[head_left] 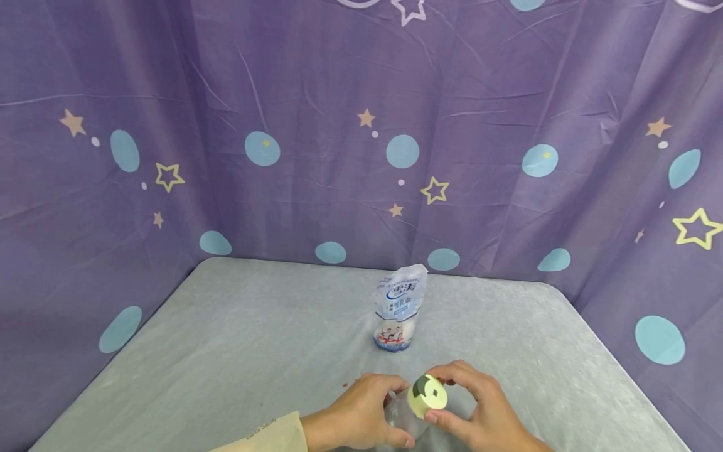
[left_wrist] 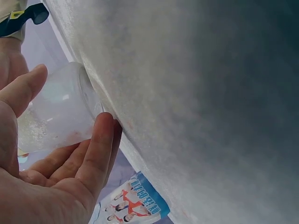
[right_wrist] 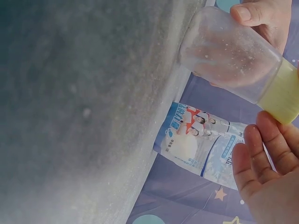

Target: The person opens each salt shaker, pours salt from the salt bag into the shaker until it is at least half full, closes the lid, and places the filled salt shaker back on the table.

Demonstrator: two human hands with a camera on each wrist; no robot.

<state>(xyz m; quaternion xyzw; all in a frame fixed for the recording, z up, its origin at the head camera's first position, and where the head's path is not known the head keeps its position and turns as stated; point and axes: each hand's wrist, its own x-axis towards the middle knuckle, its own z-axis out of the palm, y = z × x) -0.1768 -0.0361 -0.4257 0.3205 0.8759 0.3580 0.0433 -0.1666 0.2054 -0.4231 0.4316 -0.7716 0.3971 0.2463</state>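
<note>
My left hand holds a clear jar around its side, thumb on one side and fingers on the other. The jar is tilted in the head view, its base close to the tabletop, and white grains cling inside. A pale yellow lid with a dark mark on top sits on the jar. With thumb and fingertips my right hand pinches the lid at its edge. Beyond both hands stands a white and blue packet of salt, upright, with printed figures low on its front.
A grey cloth covers the table, with small reddish specks near the left hand. Purple curtains with stars and blue ovals hang behind and at both sides of the table.
</note>
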